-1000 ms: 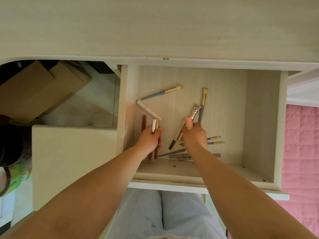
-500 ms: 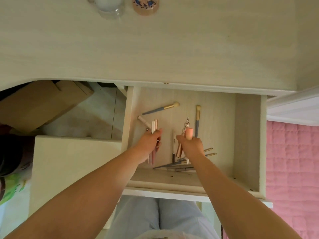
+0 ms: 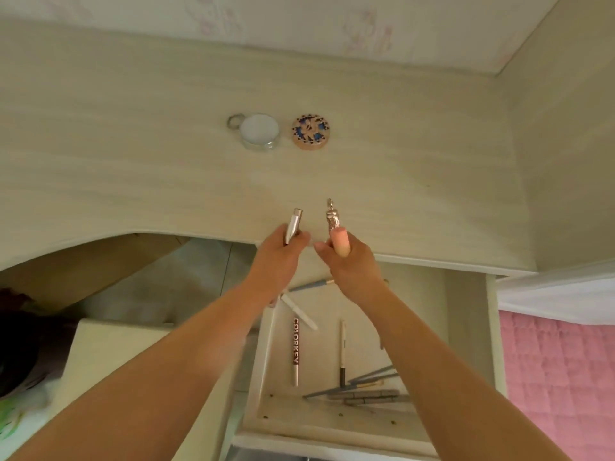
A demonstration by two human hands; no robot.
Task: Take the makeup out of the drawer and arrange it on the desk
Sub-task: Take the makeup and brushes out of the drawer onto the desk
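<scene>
My left hand (image 3: pixel 281 261) grips a slim rose-gold and white makeup tube (image 3: pixel 293 226), held upright over the front edge of the pale wooden desk (image 3: pixel 133 168). My right hand (image 3: pixel 349 264) grips a peach tube with an ornate metallic cap (image 3: pixel 336 227), also upright above the desk edge. Below the hands, the open drawer (image 3: pixel 466 327) holds a brown pen marked COLORKEY (image 3: pixel 295 347), a white stick (image 3: pixel 299 311), a thin white pencil (image 3: pixel 342 351) and several grey-handled brushes (image 3: pixel 362 387).
On the desk farther back sit a round clear jar with a white lid and ring (image 3: pixel 259 130) and a round patterned compact (image 3: pixel 311 132). A side wall panel (image 3: pixel 565 161) bounds the desk on the right. A cardboard box (image 3: pixel 83 271) lies under the desk; pink bedding (image 3: pixel 559 377) at right.
Both hands rose out of the drawer to the desk's front edge, each carrying its item. The view tilted up, bringing the jar and compact into sight.
</scene>
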